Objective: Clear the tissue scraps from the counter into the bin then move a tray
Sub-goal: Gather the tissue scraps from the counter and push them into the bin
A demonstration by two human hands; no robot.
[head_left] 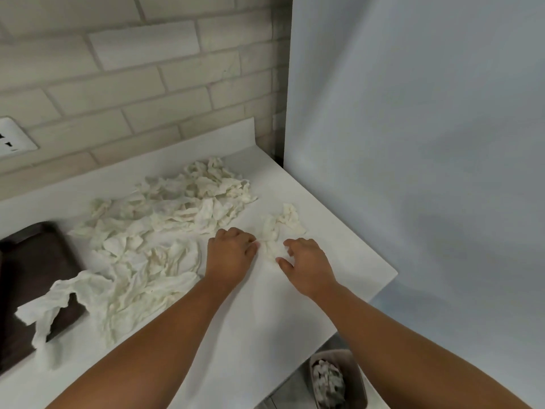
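Near the worktop's [339, 255] right edge, the left hand [230, 252] and right hand [308, 262] curl their fingers onto a small tissue clump [277, 231]. More tissue scraps [165, 219] spread toward the dark tray [29, 261] at the left edge. The bin [358, 379] sits below the front right corner.

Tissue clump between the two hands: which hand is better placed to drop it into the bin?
Right. The right hand curls its fingers on the tissue clump, and the bin stands below the counter, on that side. The left hand is farther from it.
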